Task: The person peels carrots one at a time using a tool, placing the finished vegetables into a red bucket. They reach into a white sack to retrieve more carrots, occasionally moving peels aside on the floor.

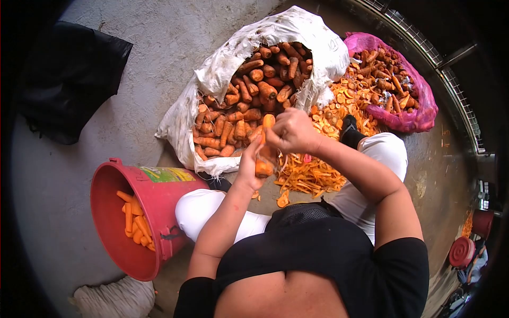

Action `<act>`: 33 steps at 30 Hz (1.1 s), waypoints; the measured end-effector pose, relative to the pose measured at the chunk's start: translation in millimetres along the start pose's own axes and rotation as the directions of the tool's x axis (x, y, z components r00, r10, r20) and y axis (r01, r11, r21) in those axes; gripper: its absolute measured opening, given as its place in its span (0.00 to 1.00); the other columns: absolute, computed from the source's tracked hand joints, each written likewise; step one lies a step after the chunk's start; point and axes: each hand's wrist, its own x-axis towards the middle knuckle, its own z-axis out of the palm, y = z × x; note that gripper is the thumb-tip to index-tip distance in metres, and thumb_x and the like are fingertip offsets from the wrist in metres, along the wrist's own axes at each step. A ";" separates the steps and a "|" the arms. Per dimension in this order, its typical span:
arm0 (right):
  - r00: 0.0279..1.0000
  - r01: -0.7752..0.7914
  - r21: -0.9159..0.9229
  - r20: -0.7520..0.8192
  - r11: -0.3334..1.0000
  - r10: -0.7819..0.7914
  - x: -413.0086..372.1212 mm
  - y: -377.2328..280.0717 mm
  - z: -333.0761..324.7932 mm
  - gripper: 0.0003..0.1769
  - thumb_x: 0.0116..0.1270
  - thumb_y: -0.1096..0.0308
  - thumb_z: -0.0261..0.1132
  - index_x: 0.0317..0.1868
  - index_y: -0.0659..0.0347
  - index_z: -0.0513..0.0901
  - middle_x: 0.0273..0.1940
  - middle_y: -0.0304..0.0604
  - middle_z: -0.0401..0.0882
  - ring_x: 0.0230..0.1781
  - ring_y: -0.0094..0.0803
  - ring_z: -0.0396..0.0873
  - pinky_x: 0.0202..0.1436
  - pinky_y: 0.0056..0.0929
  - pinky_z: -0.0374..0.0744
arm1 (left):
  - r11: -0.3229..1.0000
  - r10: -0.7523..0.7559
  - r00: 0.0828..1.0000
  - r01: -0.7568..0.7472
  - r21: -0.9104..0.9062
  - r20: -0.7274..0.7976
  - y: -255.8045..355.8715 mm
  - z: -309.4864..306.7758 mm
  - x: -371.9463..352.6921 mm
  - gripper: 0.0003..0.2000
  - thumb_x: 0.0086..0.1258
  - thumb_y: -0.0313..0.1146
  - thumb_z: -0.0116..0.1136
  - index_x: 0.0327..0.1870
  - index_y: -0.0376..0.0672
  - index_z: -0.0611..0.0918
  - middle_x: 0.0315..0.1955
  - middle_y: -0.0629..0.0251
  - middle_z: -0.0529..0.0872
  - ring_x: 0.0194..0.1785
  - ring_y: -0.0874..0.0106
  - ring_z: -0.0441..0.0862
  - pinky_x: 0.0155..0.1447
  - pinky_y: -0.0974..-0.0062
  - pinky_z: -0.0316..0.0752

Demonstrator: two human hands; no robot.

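Note:
My left hand (251, 165) is closed round a carrot (264, 168), whose orange end shows below the fingers. Close beside its upper end, my right hand (292, 130) is closed, with motion blur round its fingers; what it grips is too hidden to name. Behind both hands a torn white sack (183, 114) holds many unpeeled carrots (266, 90). Orange peelings (310, 175) lie in a heap on the floor under and beyond my right forearm. Peeled carrots (139, 222) lie inside a tilted red bucket (175, 212) at the left.
A pink mesh bag (421, 114) with carrots and scraps stands at the upper right. A black sheet (69, 79) lies at the upper left. A pale sack (116, 299) is below the bucket. Near the right edge are a red lid (462, 252) and other containers.

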 end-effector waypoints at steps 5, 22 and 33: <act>0.991 -0.126 -0.106 -0.063 0.986 0.120 8.6 38.7 -9.9 0.17 0.60 0.61 0.61 0.14 0.53 0.81 0.14 0.41 0.74 0.19 0.38 0.75 0.32 0.33 0.74 | 0.996 -0.066 0.990 0.058 0.065 0.122 1.1 13.8 -18.1 0.20 0.76 0.52 0.40 0.47 0.42 0.73 0.27 0.61 0.78 0.26 0.74 0.78 0.26 0.81 0.75; 0.879 -0.476 -0.057 -0.073 0.878 0.472 19.3 48.3 -19.0 0.22 0.66 0.52 0.57 0.21 0.53 0.88 0.09 0.35 0.74 0.07 0.23 0.71 0.13 0.26 0.67 | 0.993 0.029 0.995 -0.040 0.112 0.095 6.9 8.3 -17.1 0.24 0.75 0.51 0.46 0.58 0.38 0.71 0.38 0.61 0.80 0.38 0.70 0.82 0.37 0.76 0.82; 0.999 -0.027 0.047 0.040 0.999 0.025 2.0 -8.9 -5.8 0.16 0.58 0.64 0.63 0.12 0.54 0.80 0.12 0.39 0.72 0.17 0.36 0.72 0.27 0.34 0.67 | 0.996 -0.017 0.997 0.010 -0.085 -0.077 10.8 -6.2 6.0 0.17 0.74 0.47 0.47 0.49 0.44 0.77 0.35 0.65 0.84 0.38 0.71 0.83 0.40 0.71 0.80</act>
